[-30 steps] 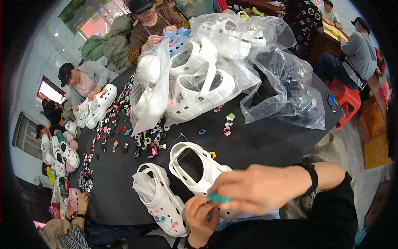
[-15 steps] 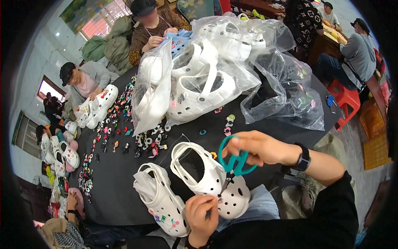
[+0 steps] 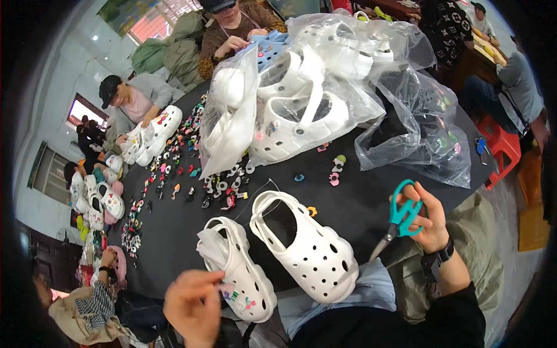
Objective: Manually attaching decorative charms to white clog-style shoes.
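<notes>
Two white clogs lay at the near table edge, left hand (image 3: 194,304) pinching the charm-studded one (image 3: 241,272), right hand (image 3: 426,217) gripping teal scissors (image 3: 403,214) off to the side, the bare clog (image 3: 307,246) apparently undecorated, loose charms (image 3: 174,168) and bagged clogs (image 3: 296,93) beyond likely remaining.

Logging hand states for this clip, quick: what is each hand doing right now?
Left hand: fingers pinched at the small charms on the left white clog.
Right hand: closed around the teal-handled scissors, blades pointing down-left.
</notes>
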